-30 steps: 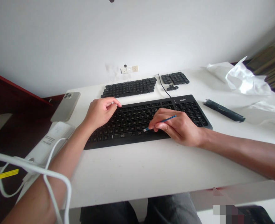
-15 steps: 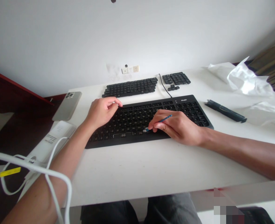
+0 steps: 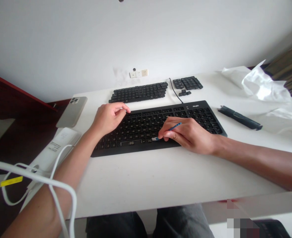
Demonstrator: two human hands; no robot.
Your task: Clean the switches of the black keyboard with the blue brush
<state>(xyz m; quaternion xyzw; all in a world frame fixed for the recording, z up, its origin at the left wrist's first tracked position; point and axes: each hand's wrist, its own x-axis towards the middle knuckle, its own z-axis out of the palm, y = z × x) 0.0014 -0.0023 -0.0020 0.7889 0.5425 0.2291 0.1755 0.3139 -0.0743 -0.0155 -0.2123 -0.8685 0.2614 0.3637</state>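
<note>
A black keyboard [image 3: 136, 150] with its keycaps off lies on the white table, its bare key sockets showing. My left hand [image 3: 109, 115] is at its upper left edge, fingers curled and fingertips on the frame. Pinched in my right hand [image 3: 185, 134] is a small blue-handled brush [image 3: 175, 126]. Its pale bristles touch the sockets in the bottom row, right of the long space bar slot. Behind the keyboard, removed keycaps [image 3: 139, 93] stand in rows, with the number pad keycaps [image 3: 192, 82] and arrow keycaps [image 3: 184, 93] to the right.
A phone [image 3: 72, 111] and a white power strip [image 3: 58, 145] lie at the left, with white cables [image 3: 69, 190] crossing over my left forearm. To the right are a folded black item [image 3: 240, 117] and crumpled clear plastic [image 3: 262, 84]. A wall socket [image 3: 138, 73] is behind.
The brush tip has shifted very slightly, its bristles now lying flatter across the sockets. My left hand stays in place on the keyboard.
</note>
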